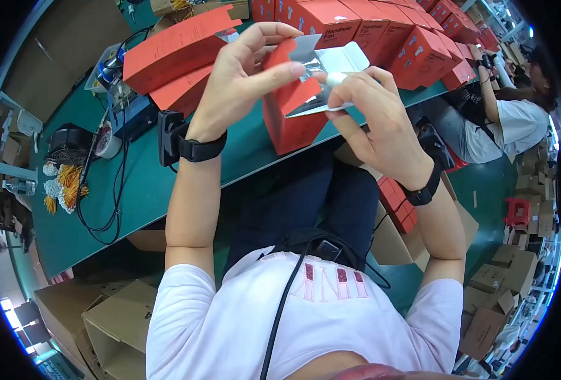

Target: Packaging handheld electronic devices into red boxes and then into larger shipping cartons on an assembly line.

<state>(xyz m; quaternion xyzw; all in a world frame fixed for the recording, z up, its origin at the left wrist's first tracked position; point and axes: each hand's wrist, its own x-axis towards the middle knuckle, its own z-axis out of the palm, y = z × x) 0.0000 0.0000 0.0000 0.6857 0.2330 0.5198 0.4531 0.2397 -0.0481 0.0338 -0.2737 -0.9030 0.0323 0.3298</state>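
A red carton [286,130] stands at the table's front edge with its top flaps up. Its white inner flap [347,58] sticks out toward the right. Clear plastic shows in the opening. My left hand [245,73] is closed around the carton's upper left side, thumb across the near rim. At the right side of the opening, my right hand [372,114] has its fingers bent and pressed at the flaps. A small white piece shows at its index finger; whether it is worn or held I cannot make out. Both wrists carry black strapped devices.
Red cartons [413,60] stand in rows at the back right. More red cartons [173,54] lie stacked to the left. Past them are a blue device [135,117], a tape roll [107,140], cables and yellow wire bundles [71,183]. A person [508,120] sits at the right.
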